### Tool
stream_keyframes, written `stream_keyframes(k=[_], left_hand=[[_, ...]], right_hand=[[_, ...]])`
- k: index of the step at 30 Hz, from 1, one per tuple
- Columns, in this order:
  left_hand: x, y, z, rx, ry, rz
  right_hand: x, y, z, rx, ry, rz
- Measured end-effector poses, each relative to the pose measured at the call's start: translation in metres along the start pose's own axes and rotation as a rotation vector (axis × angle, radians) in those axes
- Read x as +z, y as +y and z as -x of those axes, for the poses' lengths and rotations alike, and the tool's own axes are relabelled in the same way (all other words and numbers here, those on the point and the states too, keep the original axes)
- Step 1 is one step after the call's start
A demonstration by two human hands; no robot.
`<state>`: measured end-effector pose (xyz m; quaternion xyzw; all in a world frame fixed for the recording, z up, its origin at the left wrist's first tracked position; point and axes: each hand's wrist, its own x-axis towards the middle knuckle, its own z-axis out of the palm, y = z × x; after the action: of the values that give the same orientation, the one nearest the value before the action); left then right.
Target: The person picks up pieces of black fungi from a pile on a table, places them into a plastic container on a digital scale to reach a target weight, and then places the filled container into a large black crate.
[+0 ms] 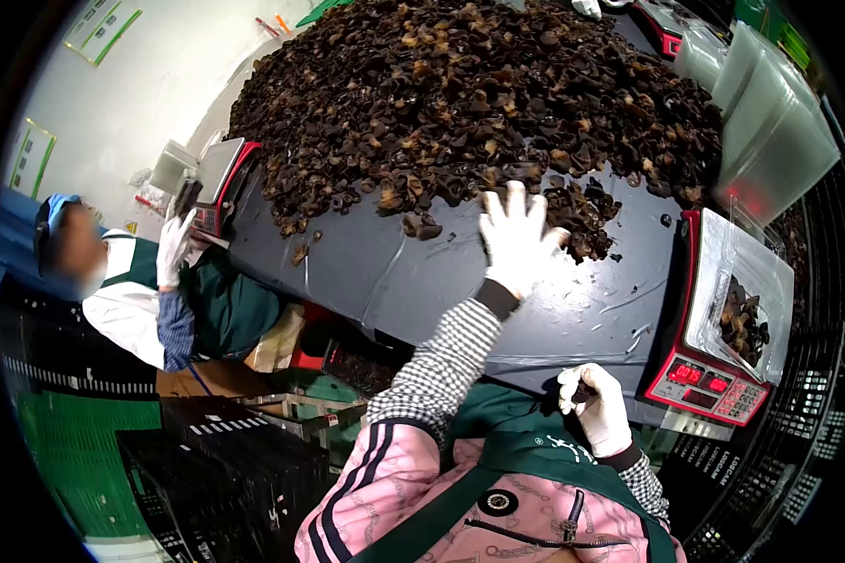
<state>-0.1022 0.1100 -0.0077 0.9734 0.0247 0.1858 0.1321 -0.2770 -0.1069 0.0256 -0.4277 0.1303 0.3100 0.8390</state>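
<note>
A big heap of dark brown wood ear mushrooms [469,103] covers the far part of the grey table. My left hand [518,242], in a white glove, reaches out with fingers spread, its fingertips at the heap's near edge. Just right of these fingers lies a small separate cluster of mushrooms [584,216]. Close to my body, my right hand [599,413], also gloved, is curled with a small dark piece, apparently a wood ear mushroom [583,392], at its fingers. On the right, a red weighing scale [695,375] carries a clear container [777,314] with some mushrooms [744,324] inside.
Stacked clear plastic containers [775,127] stand beyond the scale. At the left, a co-worker [145,291] in white gloves holds a dark object near another scale [223,178]. Black crates [216,469] stand lower left, and more crates [770,469] line the right.
</note>
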Motion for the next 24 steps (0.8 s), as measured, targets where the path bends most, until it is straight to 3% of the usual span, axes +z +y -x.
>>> stream_keyframes(k=[3, 7, 16, 17, 19, 21, 24], left_hand=[[0.008, 0.034, 0.016, 0.032, -0.148, 0.078], [-0.008, 0.053, 0.062, 0.197, -0.189, 0.052], [-0.075, 0.028, 0.110, 0.370, -0.333, 0.147], [-0.087, 0.020, 0.097, 0.301, -0.342, 0.310], [-0.091, -0.018, 0.071, 0.238, -0.159, 0.259], [-0.093, -0.061, 0.048, 0.022, 0.015, 0.024], [-0.083, -0.123, 0.044, -0.072, -0.014, -0.079]], right_hand=[[-0.001, 0.001, -0.002, 0.001, -0.015, -0.003], [-0.005, 0.005, -0.004, 0.007, -0.004, -0.011], [-0.015, 0.006, -0.013, -0.032, 0.045, 0.021], [-0.017, 0.007, -0.014, -0.042, 0.033, 0.042], [-0.021, 0.009, -0.015, -0.064, 0.017, 0.080], [-0.018, 0.008, -0.015, -0.041, 0.006, 0.054], [-0.013, 0.006, -0.013, -0.005, 0.001, 0.030]])
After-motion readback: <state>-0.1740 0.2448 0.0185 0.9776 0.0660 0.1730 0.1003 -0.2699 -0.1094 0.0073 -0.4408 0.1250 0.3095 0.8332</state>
